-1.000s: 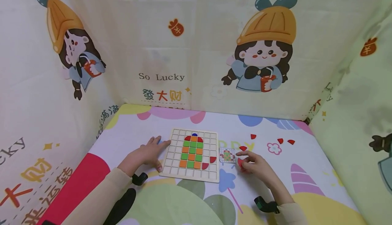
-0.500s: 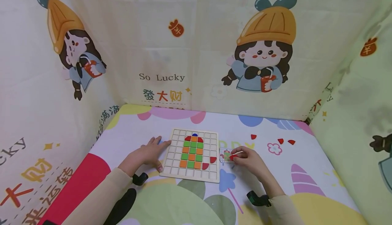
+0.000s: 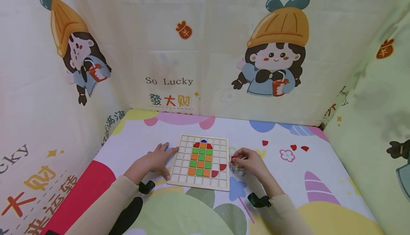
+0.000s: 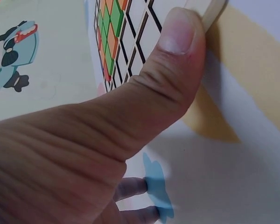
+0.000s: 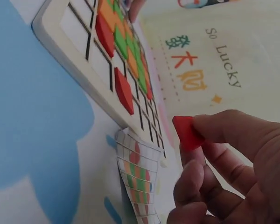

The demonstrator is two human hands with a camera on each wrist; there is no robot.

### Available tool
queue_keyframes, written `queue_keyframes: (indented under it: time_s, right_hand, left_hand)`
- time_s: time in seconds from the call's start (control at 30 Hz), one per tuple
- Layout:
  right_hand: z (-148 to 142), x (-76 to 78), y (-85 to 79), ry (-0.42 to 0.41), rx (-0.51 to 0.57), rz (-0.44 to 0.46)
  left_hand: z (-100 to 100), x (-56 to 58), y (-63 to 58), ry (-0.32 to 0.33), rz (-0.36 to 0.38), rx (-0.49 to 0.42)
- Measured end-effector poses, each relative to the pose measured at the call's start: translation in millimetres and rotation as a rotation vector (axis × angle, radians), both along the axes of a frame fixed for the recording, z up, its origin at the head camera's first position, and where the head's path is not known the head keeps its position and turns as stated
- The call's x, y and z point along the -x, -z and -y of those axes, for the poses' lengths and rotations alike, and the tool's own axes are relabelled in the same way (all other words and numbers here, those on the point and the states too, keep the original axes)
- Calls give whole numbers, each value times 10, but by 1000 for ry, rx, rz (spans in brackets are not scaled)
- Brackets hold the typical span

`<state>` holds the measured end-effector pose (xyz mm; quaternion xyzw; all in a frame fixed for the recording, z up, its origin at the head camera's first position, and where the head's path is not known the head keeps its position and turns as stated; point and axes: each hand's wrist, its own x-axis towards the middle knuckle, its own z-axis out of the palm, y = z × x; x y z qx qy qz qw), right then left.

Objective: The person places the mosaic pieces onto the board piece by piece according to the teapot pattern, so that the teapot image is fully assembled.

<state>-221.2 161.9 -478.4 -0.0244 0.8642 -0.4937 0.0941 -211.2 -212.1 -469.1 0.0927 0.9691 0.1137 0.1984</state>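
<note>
A square wooden grid board point(image 3: 189, 181) lies on the table, with green and orange square tiles, red quarter-round tiles and a blue piece in its cells. Along its left edge rests my left hand point(image 3: 153, 162), fingers spread; the left wrist view shows the thumb point(image 4: 182, 35) against the board's corner. My right hand point(image 3: 253, 162) pinches a red quarter-round tile point(image 5: 187, 133) between thumb and fingers, just right of the board. Below that tile is a small printed pattern card point(image 5: 140, 172), partly covered by the hand in the head view.
Loose red tiles lie farther right on the table: one point(image 3: 265, 143) alone, and a pair, one point(image 3: 293, 147) beside the other point(image 3: 305, 148). A patterned cloth point(image 3: 217, 68) hangs behind the table. Each wrist wears a black camera mount, such as the right one point(image 3: 258, 200).
My right hand has picked up a red tile and moved left over the card toward the board. Another red tile near that hand is no longer visible. The left hand stays in place.
</note>
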Motion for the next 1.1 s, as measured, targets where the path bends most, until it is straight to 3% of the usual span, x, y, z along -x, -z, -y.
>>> queue_keyframes:
  time_s: [0.57,0.97,1.1]
  right_hand:
    - [363,128,89,-4,-151,-19]
    - [446,99,108,-34,-279,-82]
    - [458,66,97,-89,-385,-159]
  left_hand:
    - [-5,-11,-19,1,1,-4]
    - [6,1,6,4,-6,-1]
    - [15,0,10,3,-8,0]
